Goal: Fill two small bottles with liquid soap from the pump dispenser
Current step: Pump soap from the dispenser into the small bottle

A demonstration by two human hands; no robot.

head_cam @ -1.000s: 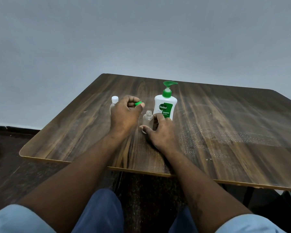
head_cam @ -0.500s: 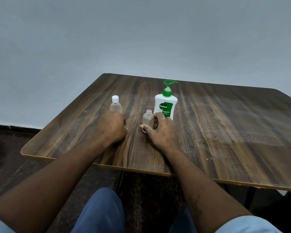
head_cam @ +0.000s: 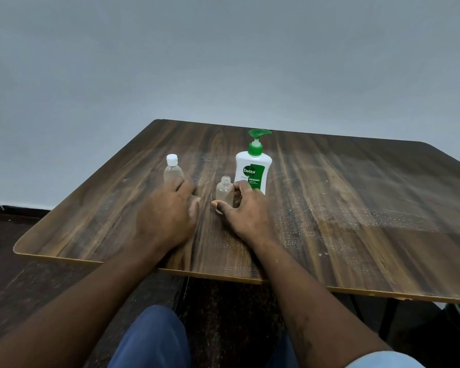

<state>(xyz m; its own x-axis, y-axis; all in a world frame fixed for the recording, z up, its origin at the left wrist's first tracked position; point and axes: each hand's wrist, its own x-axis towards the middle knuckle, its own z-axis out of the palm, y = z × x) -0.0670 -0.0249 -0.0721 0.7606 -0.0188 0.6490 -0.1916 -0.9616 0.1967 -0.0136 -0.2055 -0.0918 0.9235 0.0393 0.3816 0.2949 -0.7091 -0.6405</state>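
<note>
1. Near the middle of the counter (head_cam: 356,213), the right hand (head_cam: 247,211) is pinching the uncapped small bottle (head_cam: 224,192) between thumb and fingers, holding it upright just beside the pump dispenser (head_cam: 253,168).
2. To the left, the left hand (head_cam: 170,211) is lying palm down, blurred, with its fingers loosely stretched towards the base of the capped bottle (head_cam: 172,170). A second ago it was raised and pinching a green cap, which is now out of sight.
3. This is suggesting that the first bottle is open and ready for soap, while the second is still waiting to be uncapped.
4. Dark wood-grain laminate is showing pale scuffs on the right. A plain grey wall (head_cam: 223,62) is standing behind, and the dark floor (head_cam: 16,227) is lying below.
</note>
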